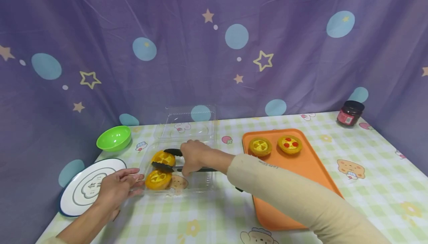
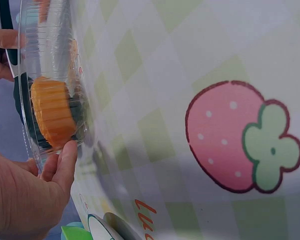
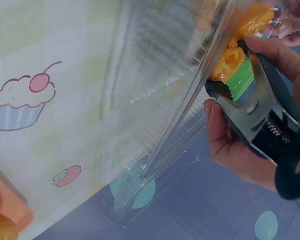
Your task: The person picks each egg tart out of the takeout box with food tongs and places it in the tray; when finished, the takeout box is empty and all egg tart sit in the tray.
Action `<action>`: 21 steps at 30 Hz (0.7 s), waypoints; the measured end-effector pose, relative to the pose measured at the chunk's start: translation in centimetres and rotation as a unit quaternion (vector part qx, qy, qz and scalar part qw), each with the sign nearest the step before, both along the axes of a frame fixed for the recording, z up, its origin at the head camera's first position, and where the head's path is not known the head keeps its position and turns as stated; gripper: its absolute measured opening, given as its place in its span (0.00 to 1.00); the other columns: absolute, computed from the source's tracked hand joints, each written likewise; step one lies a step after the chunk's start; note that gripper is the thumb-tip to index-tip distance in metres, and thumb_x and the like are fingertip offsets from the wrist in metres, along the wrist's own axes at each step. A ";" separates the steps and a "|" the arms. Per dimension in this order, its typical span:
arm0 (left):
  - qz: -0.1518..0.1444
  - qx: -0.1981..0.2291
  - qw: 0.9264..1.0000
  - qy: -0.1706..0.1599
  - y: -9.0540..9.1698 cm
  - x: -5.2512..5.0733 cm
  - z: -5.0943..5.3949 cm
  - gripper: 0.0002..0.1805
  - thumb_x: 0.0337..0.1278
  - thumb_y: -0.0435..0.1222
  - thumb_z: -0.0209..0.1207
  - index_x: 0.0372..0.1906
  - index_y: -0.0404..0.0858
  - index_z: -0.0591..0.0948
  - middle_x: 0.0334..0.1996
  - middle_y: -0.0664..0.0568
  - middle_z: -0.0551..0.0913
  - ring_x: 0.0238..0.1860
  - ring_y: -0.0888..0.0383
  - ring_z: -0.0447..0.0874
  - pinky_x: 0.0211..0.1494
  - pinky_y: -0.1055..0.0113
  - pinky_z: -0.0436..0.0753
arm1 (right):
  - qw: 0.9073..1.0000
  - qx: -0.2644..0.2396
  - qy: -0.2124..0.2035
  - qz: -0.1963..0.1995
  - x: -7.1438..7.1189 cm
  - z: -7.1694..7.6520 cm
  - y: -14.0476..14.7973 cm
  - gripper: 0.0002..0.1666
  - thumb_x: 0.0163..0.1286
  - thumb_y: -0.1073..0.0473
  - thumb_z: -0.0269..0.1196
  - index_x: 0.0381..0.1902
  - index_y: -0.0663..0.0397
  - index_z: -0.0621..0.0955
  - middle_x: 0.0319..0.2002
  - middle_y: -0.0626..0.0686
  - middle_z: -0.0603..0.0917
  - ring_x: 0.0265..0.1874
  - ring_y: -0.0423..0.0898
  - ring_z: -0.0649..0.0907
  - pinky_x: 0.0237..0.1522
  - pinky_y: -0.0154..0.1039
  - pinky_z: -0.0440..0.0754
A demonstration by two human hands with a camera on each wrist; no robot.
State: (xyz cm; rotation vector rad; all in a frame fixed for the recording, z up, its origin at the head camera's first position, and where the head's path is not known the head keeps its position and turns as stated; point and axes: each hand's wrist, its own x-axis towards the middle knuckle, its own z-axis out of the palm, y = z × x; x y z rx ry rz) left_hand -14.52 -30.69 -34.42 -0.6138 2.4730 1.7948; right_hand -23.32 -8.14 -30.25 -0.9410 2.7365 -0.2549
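Observation:
My right hand grips black-handled metal tongs over a clear plastic clamshell box. The tongs' black tips lie at either side of a toy egg tart in the box's left part. In front of that tart sits a second egg tart, also inside the box. My left hand reaches to the box's left wall with fingers extended, the fingertips touching the plastic near a corner. The box's lid stands raised at the back.
An orange tray at the right bears a yellow-topped tart and a red-dotted tart. A white plate and a green bowl stand at the left. A dark-lidded jar is at the back right.

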 end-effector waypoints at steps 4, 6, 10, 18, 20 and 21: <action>-0.003 0.001 1.000 0.003 0.0 0.1 -0.1 0.22 0.71 0.29 0.48 0.64 0.23 0.65 0.50 0.33 0.81 0.38 0.56 0.87 0.42 0.58 0.87 | 1.000 -0.011 0.002 0.006 -0.1 -0.3 0.1 0.17 0.51 0.53 0.73 0.29 0.51 0.75 0.30 0.47 0.76 0.34 0.46 0.74 0.30 0.35 0.75; -0.005 -0.002 1.000 0.004 -0.1 0.1 -0.2 0.22 0.71 0.29 0.49 0.64 0.23 0.65 0.50 0.33 0.81 0.38 0.56 0.87 0.42 0.59 0.87 | 1.000 -0.012 0.000 0.005 -0.1 -0.4 0.1 0.17 0.51 0.53 0.74 0.28 0.51 0.76 0.29 0.47 0.76 0.33 0.46 0.74 0.30 0.34 0.76; -0.003 -0.005 1.000 0.002 -0.1 0.0 -0.3 0.22 0.71 0.29 0.49 0.64 0.23 0.65 0.50 0.33 0.81 0.38 0.56 0.87 0.42 0.59 0.87 | 1.000 0.000 -0.009 0.003 -0.2 -0.6 0.0 0.16 0.52 0.53 0.74 0.29 0.51 0.77 0.25 0.46 0.78 0.30 0.45 0.75 0.28 0.34 0.75; 0.008 -0.014 1.000 -0.011 0.0 0.0 -0.3 0.21 0.71 0.29 0.49 0.64 0.25 0.66 0.51 0.34 0.81 0.37 0.56 0.86 0.43 0.58 0.87 | 0.999 0.033 -0.037 -0.016 -0.3 -0.2 -0.7 0.20 0.45 0.52 0.77 0.30 0.50 0.78 0.25 0.45 0.79 0.24 0.43 0.75 0.25 0.34 0.76; 0.006 -0.013 1.000 -0.009 0.0 -0.1 -0.2 0.21 0.71 0.29 0.49 0.64 0.25 0.66 0.51 0.34 0.81 0.38 0.57 0.86 0.43 0.58 0.87 | 0.998 0.039 -0.041 -0.012 -0.3 0.0 -0.8 0.20 0.46 0.51 0.77 0.30 0.50 0.78 0.25 0.45 0.80 0.25 0.43 0.75 0.25 0.34 0.76; 0.006 -0.013 1.000 -0.009 0.0 -0.1 -0.2 0.21 0.71 0.29 0.48 0.64 0.25 0.66 0.51 0.34 0.81 0.37 0.57 0.86 0.43 0.58 0.87 | 0.998 0.041 -0.042 -0.008 -0.3 0.2 -0.8 0.19 0.46 0.50 0.77 0.29 0.50 0.78 0.25 0.45 0.80 0.24 0.42 0.75 0.25 0.34 0.76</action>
